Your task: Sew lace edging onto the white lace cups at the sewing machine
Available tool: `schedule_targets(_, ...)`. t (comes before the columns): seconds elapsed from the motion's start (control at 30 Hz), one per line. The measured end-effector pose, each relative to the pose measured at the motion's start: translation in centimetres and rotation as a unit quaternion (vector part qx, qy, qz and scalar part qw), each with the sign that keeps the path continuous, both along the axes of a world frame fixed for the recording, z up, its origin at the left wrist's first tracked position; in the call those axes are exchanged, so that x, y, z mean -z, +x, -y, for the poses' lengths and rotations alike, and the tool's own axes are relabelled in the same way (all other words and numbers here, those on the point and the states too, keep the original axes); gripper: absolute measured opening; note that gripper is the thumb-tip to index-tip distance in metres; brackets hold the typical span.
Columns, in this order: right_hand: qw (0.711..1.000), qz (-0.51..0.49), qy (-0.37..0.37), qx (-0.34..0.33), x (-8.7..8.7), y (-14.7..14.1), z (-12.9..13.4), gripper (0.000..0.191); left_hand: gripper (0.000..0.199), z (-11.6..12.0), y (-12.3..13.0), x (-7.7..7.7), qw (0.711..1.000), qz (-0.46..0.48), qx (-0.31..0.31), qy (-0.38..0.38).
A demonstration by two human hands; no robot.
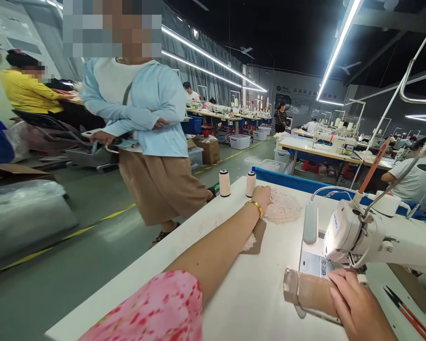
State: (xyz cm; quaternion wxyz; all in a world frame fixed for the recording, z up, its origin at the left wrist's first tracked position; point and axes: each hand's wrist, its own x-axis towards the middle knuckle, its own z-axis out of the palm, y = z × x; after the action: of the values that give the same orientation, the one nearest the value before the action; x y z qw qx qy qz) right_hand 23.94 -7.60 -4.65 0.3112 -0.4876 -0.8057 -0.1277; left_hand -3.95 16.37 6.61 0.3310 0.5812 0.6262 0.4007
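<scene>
Reaching out, we have our left hand (263, 195) at the left end of 1 lace piece (284, 209) stretching rightward, grip we cannot tell, while our farther right hand (362, 304) rests unclenched on the brown block (314, 292).

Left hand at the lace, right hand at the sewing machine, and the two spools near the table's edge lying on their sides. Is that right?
Not quite: the head view shows both spools standing upright near the table's edge. The left hand is at the lace, the right hand at the sewing machine.
</scene>
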Motion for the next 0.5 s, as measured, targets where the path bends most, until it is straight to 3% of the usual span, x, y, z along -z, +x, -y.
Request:
schedule_targets(0.17, 0.999, 0.025, 0.025, -0.009, -0.4, 0.2, -0.1, 0.026, 0.035, -0.3, -0.6, 0.0, 1.000, -0.004, -0.016, -0.015)
schedule_targets(0.3, 0.998, 0.035, 0.054, -0.024, -0.5, 0.4, -0.2, 0.026, 0.034, 0.8, -2.7, -0.3, 0.998, -0.062, -0.022, -0.018)
schedule_targets(0.4, 0.996, 0.039, 0.071, -0.036, -0.1, 0.8, -0.4, 0.028, 0.035, 3.0, -5.6, -1.1, 0.988, -0.156, -0.008, -0.005)
schedule_targets(0.5, 0.995, 0.035, 0.077, -0.045, 0.9, 1.5, -0.7, 0.031, 0.028, 6.7, -8.6, -1.6, 0.964, -0.260, 0.058, 0.008)
